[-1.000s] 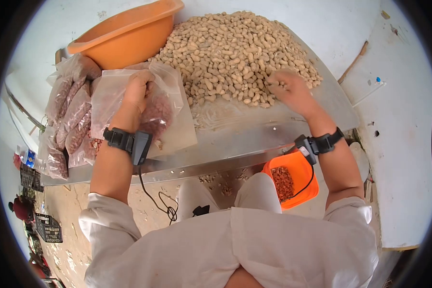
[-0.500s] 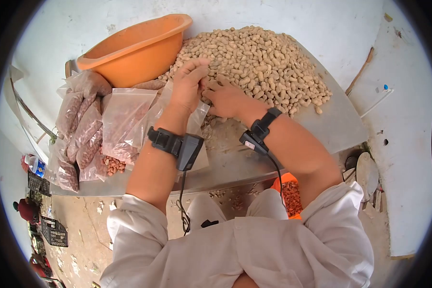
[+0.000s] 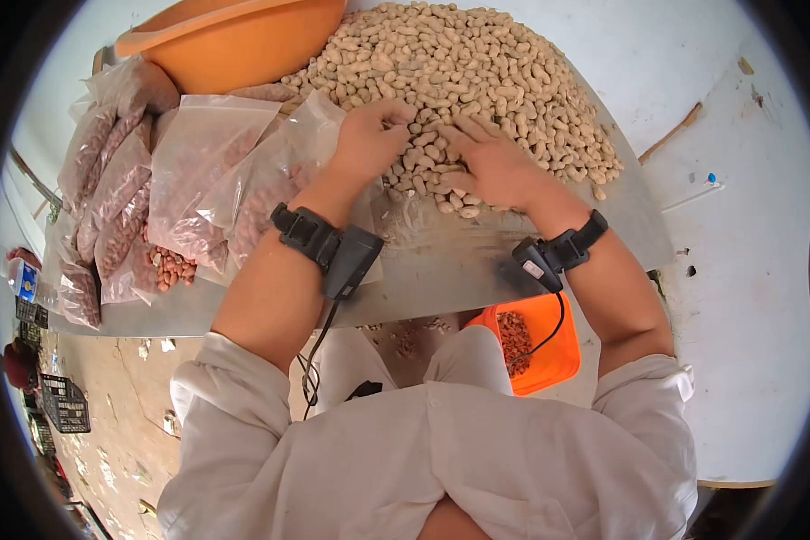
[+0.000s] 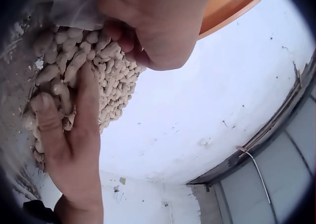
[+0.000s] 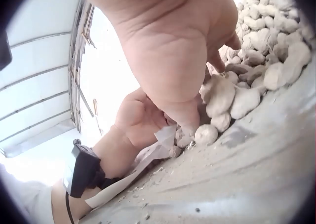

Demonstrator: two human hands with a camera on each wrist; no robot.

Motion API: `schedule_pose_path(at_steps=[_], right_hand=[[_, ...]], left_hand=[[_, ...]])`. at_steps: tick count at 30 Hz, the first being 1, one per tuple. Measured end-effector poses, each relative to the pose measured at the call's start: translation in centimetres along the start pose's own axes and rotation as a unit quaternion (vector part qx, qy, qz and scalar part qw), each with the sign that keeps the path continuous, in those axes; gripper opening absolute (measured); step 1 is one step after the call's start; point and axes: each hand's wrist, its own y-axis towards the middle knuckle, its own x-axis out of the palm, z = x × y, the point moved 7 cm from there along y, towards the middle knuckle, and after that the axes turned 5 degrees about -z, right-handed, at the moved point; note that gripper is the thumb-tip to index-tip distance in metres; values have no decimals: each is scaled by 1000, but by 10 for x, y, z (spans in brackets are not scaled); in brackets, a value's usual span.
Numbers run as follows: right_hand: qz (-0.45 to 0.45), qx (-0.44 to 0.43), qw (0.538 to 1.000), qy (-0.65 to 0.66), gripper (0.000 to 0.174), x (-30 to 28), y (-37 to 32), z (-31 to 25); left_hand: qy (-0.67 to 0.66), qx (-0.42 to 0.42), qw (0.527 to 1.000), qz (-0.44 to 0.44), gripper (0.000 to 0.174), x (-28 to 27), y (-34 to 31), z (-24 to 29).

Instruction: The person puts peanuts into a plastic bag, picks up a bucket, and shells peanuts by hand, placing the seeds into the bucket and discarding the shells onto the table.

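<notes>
In the head view my right hand point(image 3: 499, 166) rests on the near part of a pile of unshelled peanuts point(image 3: 477, 63), its fingers spread. My left hand point(image 3: 369, 139) is at the pile's left side, fingers loosely bent and nothing visible held. The left wrist view shows my right hand's point(image 4: 74, 150) thumb and fingers flat among the peanuts point(image 4: 61, 68). In the right wrist view, my left hand's point(image 5: 136, 118) palm faces the peanuts point(image 5: 222, 98), its fingertips hidden behind my right hand. Clear plastic bags point(image 3: 211, 162) of reddish shelled peanuts lie beside my left forearm.
A large orange basin point(image 3: 243, 45) stands behind the bags. Loose shelled peanuts point(image 3: 169, 267) lie near the metal table's point(image 3: 441, 279) left front edge. Below it, an orange bucket point(image 3: 553, 346) holds reddish bits. White walls border the back and right. Black crates point(image 3: 65, 403) stand far left.
My left hand has moved right, from over a plastic bag to the peanut pile. The right hand crossed left to meet it, then shifted back right and spread on the peanuts.
</notes>
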Motion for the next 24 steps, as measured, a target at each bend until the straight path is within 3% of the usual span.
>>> schedule_pose_path(at_steps=[2,5,10,16,22,24], right_hand=[[-14,26,1000,1,69,9,-1,7],[-35,10,999,18,70,13,-3,-1],[-2,-37,989,142,58,2,-7,-2],[38,-19,988,151,21,-27,-9,-9],[19,-30,993,115,16,-6,6,-7],[12,-33,970,241,14,-9,6,0]], left_hand=[[172,92,981,-23,26,8,-5,17],[239,119,961,-71,25,23,-11,15],[260,91,952,-133,20,25,-10,18],[239,80,958,-135,17,26,-11,21],[225,45,964,-136,17,23,-11,18],[189,37,974,-122,18,22,-11,18]])
